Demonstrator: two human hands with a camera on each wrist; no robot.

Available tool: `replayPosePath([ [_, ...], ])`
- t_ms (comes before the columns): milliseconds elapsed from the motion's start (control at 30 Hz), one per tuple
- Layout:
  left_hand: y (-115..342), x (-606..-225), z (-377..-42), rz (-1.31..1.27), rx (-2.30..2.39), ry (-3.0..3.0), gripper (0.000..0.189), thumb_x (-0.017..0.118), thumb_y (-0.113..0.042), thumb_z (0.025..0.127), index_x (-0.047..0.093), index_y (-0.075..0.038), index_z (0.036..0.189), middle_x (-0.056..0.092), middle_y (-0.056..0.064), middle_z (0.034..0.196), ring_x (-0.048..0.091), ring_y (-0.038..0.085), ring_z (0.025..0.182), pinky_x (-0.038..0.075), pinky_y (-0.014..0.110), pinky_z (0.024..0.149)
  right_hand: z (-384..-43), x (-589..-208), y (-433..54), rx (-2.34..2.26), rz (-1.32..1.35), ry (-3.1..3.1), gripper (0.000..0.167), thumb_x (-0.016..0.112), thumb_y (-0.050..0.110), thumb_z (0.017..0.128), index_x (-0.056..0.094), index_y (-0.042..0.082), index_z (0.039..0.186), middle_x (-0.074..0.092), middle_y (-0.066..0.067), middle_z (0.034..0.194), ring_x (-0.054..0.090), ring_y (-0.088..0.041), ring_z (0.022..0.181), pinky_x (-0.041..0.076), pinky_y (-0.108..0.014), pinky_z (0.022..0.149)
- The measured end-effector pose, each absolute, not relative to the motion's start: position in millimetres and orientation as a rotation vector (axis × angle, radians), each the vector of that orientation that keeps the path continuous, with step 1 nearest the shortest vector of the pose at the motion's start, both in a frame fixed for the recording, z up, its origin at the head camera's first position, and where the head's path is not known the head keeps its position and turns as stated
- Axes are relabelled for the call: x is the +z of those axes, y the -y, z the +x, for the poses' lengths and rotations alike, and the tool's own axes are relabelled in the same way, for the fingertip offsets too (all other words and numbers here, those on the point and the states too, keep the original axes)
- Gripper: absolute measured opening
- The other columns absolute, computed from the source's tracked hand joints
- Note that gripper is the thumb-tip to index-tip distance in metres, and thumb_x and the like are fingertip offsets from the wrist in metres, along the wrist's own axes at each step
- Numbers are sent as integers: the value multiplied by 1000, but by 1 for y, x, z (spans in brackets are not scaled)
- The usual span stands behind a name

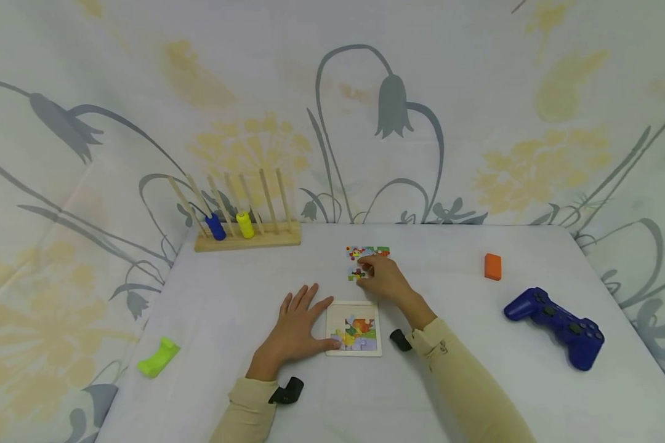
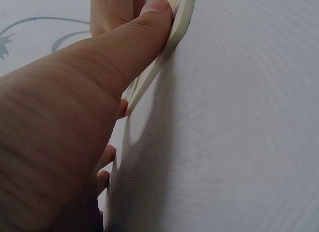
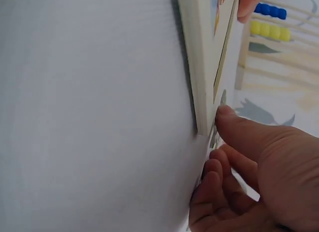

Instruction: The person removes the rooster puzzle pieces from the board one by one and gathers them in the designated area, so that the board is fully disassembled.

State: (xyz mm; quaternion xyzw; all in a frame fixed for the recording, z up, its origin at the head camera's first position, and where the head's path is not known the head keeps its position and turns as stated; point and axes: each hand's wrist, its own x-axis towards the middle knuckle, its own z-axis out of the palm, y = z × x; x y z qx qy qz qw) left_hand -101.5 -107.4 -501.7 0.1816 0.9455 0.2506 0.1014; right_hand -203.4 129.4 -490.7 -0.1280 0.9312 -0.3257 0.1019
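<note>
A square puzzle tray (image 1: 380,329) with a pale frame lies in front of the person, partly filled with joined picture pieces (image 1: 360,335). My left hand (image 1: 294,332) rests spread at its left side, the thumb (image 2: 149,25) lying over the frame's edge and the fingers reaching along the table. Beyond the tray, my right hand (image 1: 386,280) pinches a small puzzle piece (image 1: 357,274), index finger at its far edge and thumb at its near edge. More loose pieces (image 1: 360,251) lie just past those fingertips. The right wrist view shows the thumb (image 3: 239,124) beside the tray's corner.
A wooden peg stand (image 1: 249,242) with blue and yellow beads stands at the back left. An orange block (image 1: 492,266) and a blue game controller (image 1: 556,326) lie to the right. A lime-green curved piece (image 1: 159,357) is at the left edge.
</note>
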Motion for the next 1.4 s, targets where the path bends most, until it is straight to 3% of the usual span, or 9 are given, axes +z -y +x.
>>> replayPosePath([
  [367,106,-503,-102,521,708,-2793,89,79,-60,80,47,-21,154,24,15,169,15,39,158,9,63,126,-206,-494,-129,-986,-290,-2797,27,77,22,92,73,4,111,71,-11,105,63,-23,96,55,-40,88],
  [1400,106,-503,-102,521,717,-2795,89,79,-60,80,47,-21,154,23,14,170,14,39,158,9,63,126,-215,-497,-124,-1022,-200,-2826,24,73,23,96,71,3,109,70,-12,104,64,-26,98,55,-41,88],
])
